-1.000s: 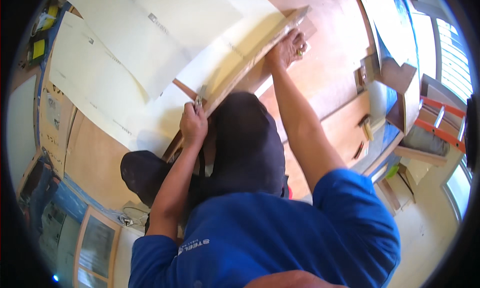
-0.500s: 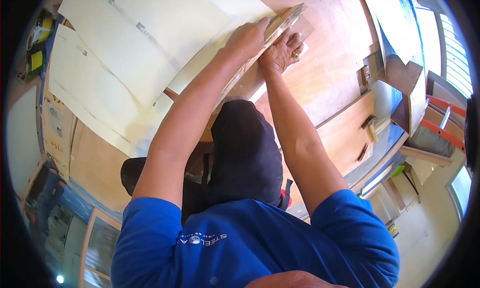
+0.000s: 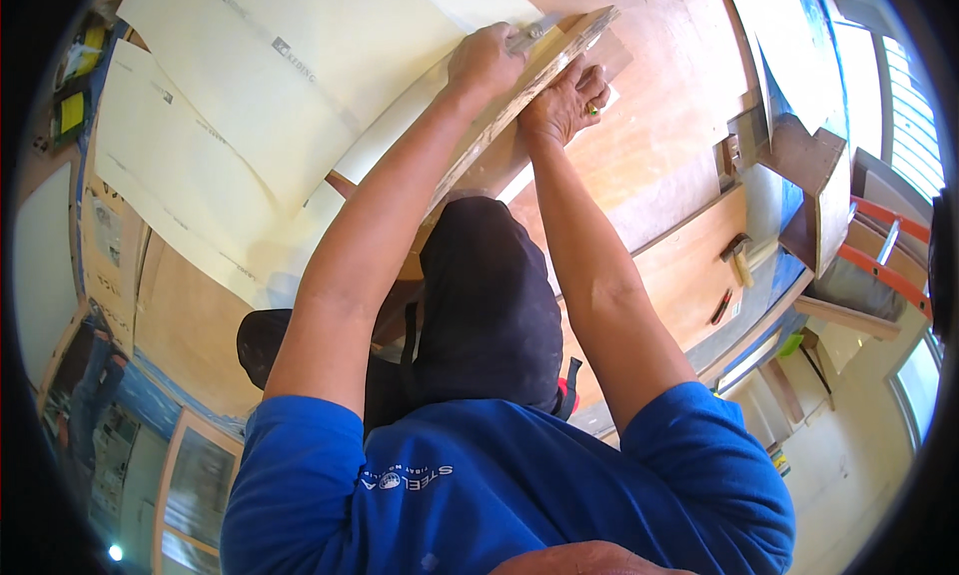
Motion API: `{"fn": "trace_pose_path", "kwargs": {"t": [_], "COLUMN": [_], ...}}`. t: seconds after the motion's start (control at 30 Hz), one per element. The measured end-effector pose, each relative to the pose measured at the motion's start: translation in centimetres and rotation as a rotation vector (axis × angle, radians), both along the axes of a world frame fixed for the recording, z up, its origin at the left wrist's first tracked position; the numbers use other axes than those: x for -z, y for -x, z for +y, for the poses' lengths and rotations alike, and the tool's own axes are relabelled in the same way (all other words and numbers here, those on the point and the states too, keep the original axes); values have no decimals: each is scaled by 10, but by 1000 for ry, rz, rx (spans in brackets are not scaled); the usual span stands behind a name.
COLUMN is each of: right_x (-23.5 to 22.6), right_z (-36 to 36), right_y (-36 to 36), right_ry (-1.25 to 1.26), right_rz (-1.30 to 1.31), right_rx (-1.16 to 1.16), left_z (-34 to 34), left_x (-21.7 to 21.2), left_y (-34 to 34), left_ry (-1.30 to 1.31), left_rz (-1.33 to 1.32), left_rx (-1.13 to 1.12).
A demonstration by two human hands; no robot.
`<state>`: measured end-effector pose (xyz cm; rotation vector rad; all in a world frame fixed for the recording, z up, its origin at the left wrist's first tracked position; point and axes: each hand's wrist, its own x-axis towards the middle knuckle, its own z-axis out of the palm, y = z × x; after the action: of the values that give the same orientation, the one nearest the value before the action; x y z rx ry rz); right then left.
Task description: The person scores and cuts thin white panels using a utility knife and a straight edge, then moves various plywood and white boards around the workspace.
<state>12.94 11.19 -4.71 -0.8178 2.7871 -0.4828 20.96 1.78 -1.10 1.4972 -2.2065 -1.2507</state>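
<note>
Pale reddish wooden surface spreads across the far right of your workspace, while cream sheets with faint printing overlap one another on the far left. Between these areas, the wooden board stands slantwise in front of you, its long, narrow edge running from beside your raised knee toward the far side. Your left hand is on the left of that edge, near the board's far end, with its fingers closed around a small greyish tool; whether the tool touches the wood can't be made out. Your right hand lies against the right side of the board, across the edge from your left hand. Its fingers are bent and close together, a ring on one of them, but how firmly they grip can't be told. Off to the right, a hammer with a light handle and a small red-and-black tool lie on a plywood panel. Farther right you have an angular wooden piece and an orange ladder; a framed glass panel stands at the near left.
</note>
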Motion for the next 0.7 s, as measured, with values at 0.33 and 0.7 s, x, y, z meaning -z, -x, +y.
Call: {"fn": "trace_pose_path", "kwargs": {"t": [0.33, 0.7], "right_x": [15, 3], "right_z": [2, -1], "right_y": [2, 1], "right_ry": [27, 8], "right_rz": [48, -19], "right_rx": [-2, -4], "left_z": [2, -1], "left_x": [-24, -25], "left_y": [9, 10], "left_ry": [-46, -12], "left_rz": [-180, -177], "left_rx": [284, 402]}}
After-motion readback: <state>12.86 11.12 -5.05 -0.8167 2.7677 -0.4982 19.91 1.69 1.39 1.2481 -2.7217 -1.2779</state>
